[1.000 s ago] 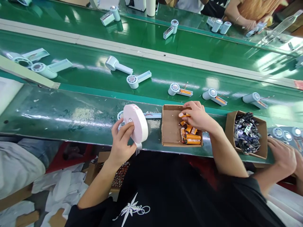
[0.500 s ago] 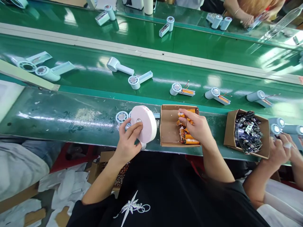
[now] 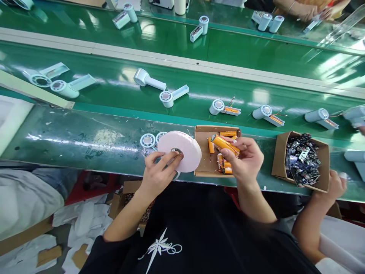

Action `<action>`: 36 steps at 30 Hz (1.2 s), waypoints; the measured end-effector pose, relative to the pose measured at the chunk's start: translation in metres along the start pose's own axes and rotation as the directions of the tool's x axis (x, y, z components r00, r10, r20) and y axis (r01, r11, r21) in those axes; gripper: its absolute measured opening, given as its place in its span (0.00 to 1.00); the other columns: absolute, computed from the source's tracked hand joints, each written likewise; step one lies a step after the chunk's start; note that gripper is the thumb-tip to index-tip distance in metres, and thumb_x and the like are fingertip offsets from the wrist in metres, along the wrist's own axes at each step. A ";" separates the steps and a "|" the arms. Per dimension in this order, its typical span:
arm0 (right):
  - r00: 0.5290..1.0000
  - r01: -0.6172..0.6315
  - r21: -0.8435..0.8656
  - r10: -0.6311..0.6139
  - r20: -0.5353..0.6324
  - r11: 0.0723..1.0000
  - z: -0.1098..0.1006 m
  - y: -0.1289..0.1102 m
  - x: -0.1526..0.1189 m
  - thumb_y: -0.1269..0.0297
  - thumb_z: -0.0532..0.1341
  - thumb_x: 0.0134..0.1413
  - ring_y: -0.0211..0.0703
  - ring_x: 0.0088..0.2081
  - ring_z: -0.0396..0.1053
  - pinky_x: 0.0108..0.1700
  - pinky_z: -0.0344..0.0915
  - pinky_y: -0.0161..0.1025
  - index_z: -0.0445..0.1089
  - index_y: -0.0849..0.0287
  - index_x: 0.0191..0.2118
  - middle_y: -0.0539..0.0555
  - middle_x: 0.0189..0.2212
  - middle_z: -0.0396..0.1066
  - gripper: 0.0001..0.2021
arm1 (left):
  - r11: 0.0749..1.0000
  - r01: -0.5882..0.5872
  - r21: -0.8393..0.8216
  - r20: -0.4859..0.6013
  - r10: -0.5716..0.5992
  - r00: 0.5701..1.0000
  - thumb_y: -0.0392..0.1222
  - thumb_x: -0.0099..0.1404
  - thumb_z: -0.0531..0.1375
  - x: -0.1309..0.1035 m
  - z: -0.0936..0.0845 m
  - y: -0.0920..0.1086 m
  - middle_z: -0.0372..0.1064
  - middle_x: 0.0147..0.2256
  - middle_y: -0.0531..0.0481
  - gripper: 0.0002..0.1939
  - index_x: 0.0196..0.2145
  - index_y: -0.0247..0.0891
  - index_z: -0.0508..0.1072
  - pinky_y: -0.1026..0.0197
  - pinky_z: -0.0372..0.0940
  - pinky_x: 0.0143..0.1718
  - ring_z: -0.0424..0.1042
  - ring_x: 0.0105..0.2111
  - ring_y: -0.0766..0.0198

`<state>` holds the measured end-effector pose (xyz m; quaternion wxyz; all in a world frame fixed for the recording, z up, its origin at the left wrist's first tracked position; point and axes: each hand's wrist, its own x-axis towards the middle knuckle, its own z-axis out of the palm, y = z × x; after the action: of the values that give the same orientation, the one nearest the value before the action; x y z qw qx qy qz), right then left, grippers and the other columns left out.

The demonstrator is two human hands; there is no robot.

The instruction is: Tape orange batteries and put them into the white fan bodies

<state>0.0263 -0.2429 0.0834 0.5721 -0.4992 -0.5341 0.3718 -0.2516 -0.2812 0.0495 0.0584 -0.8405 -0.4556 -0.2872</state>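
Observation:
My left hand (image 3: 159, 173) is closed on a roll of white tape (image 3: 189, 154), its fingertips at the hole in the middle. Between the thumb and fingers of my right hand (image 3: 246, 161) is an orange battery (image 3: 224, 143), held tilted above a cardboard box (image 3: 203, 161). More orange batteries (image 3: 227, 169) with thin wires lie inside that box. Behind the tape roll, two light blue fan housings (image 3: 147, 140) rest on the bench, partly hidden by the roll.
Fan housings (image 3: 167, 98) lie spread along the green belt (image 3: 114, 91); some hold orange batteries. A box of circuit boards (image 3: 303, 160) stands right, a co-worker's hand (image 3: 333, 186) touching it. Across the belt are another person's hands (image 3: 309, 13). A beam (image 3: 34, 89) crosses at left.
My right hand has lifted a battery out of the box and turned it. The tape roll has turned flatter toward me and shifted slightly right. The co-worker's hand has moved to the circuit-board box.

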 end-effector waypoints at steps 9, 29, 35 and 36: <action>0.904 -0.121 -0.110 0.156 0.399 0.986 0.012 0.004 -0.006 0.51 0.69 0.63 0.56 0.54 0.80 0.61 0.77 0.53 0.76 0.54 0.60 0.57 0.53 0.81 0.23 | 0.998 -0.015 0.058 0.047 0.012 0.999 0.33 0.68 0.67 -0.003 -0.013 -0.010 0.80 0.50 0.52 0.31 0.65 0.55 0.73 0.52 0.69 0.52 0.65 0.47 0.53; 0.944 0.064 0.173 -0.004 -0.329 0.983 -0.082 0.026 0.047 0.56 0.72 0.60 0.52 0.53 0.80 0.55 0.79 0.55 0.71 0.47 0.58 0.56 0.53 0.79 0.22 | 0.876 0.445 0.186 0.055 -0.461 0.886 0.46 0.62 0.70 -0.120 -0.061 -0.094 0.76 0.47 0.39 0.26 0.58 0.43 0.77 0.37 0.64 0.57 0.68 0.51 0.42; 0.943 -0.008 0.273 0.097 -0.317 0.962 -0.068 0.026 -0.001 0.65 0.79 0.51 0.55 0.45 0.84 0.45 0.83 0.51 0.67 0.52 0.55 0.50 0.39 0.82 0.30 | 0.879 0.454 -0.144 0.016 -0.457 0.889 0.48 0.66 0.59 -0.024 -0.028 -0.120 0.76 0.54 0.58 0.20 0.55 0.62 0.76 0.38 0.65 0.65 0.71 0.57 0.49; 0.946 0.009 0.271 0.080 -0.315 0.963 -0.064 0.023 0.000 0.66 0.80 0.49 0.55 0.44 0.84 0.45 0.83 0.51 0.67 0.52 0.55 0.50 0.39 0.82 0.30 | 0.894 0.425 -0.139 0.059 -0.421 0.905 0.48 0.70 0.58 0.014 -0.009 -0.112 0.79 0.50 0.55 0.15 0.51 0.55 0.79 0.42 0.66 0.64 0.73 0.55 0.51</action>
<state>0.0915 -0.2486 0.0657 0.7074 -0.4807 -0.3686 0.3642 -0.3390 -0.2093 0.0457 -0.0744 -0.7270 -0.6056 -0.3148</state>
